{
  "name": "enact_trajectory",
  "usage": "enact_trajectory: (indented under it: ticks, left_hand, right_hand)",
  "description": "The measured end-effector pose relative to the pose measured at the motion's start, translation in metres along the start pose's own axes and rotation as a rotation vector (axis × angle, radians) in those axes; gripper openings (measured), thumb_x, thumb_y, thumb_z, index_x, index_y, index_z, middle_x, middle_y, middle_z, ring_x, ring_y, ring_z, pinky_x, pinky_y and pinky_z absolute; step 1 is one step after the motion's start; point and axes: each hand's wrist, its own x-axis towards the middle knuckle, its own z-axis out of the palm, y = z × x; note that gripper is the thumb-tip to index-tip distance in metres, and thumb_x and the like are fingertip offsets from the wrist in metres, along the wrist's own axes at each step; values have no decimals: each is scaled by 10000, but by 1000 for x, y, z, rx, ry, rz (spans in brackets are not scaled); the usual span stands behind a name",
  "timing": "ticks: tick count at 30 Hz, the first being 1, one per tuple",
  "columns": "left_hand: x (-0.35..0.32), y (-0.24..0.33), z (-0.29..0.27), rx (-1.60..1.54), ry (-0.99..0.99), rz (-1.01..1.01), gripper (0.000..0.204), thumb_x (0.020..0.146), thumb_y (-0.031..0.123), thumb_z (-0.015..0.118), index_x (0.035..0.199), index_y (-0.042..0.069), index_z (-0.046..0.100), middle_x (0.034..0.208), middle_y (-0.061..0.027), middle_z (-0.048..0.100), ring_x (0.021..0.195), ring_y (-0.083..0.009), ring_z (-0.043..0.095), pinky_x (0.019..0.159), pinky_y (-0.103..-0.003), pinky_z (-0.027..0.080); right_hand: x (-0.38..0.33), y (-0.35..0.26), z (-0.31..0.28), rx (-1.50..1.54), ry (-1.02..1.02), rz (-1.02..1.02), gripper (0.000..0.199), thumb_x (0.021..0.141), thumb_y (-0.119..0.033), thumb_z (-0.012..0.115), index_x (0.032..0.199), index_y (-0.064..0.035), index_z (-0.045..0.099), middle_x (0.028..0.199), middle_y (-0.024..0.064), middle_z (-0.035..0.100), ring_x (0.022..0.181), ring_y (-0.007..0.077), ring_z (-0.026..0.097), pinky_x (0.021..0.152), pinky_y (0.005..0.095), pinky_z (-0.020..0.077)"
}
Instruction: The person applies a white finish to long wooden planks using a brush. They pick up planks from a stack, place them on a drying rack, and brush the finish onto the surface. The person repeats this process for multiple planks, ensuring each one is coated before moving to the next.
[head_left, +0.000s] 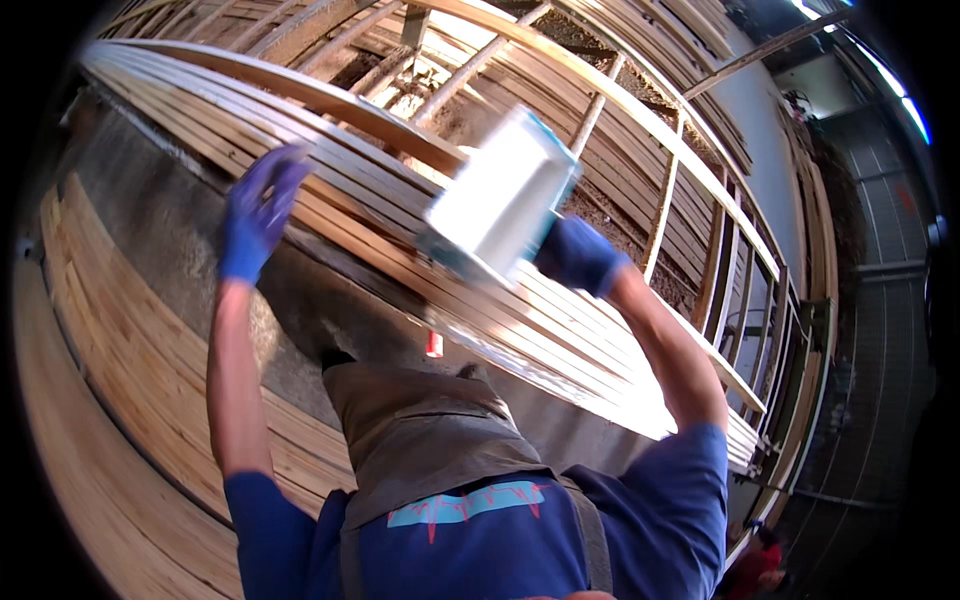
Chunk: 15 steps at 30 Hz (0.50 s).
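Observation:
My right hand (pixel 583 256), in a blue glove, is closed round the side of a white box-shaped tool with teal edges (pixel 500 195). The tool is tilted over a row of long wooden strips (pixel 360 227), blurred by motion, and its open side shows a pale inside. What its grip looks like is hidden by my fingers. My left hand (pixel 262 212), gloved in blue too, hovers over the left part of the strips with its fingers apart and nothing in them. Whether it touches the wood, I cannot tell.
A timber frame with crossbars (pixel 655 215) stands beyond the strips, with stacked boards behind it. More long boards (pixel 150 330) lie at my left. A small red cylinder (pixel 434 344) is near my apron (pixel 430 420). Someone in red (pixel 755 570) shows at the lower right.

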Motion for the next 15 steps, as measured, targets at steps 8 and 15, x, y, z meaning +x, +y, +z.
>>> enact_trajectory:
  ticks: [8, 15]
  left_hand:
    - [90, 103, 278, 590, -763, 52, 682, 923, 644, 418, 1249, 69, 586, 984, -133, 692, 902, -248, 682, 840, -412, 541]
    - [56, 122, 361, 699, -1039, 166, 815, 866, 774, 326, 801, 48, 688, 729, -179, 666, 629, -339, 641, 670, -435, 524]
  right_hand:
    - [-416, 86, 26, -43, 106, 484, 213, 757, -149, 670, 954, -78, 706, 880, 165, 699, 802, 369, 672, 704, 413, 545]
    - [-594, 74, 48, 344, 404, 1010, 434, 827, -237, 686, 1190, -8, 623, 1043, 147, 706, 1004, 229, 665, 853, 369, 518]
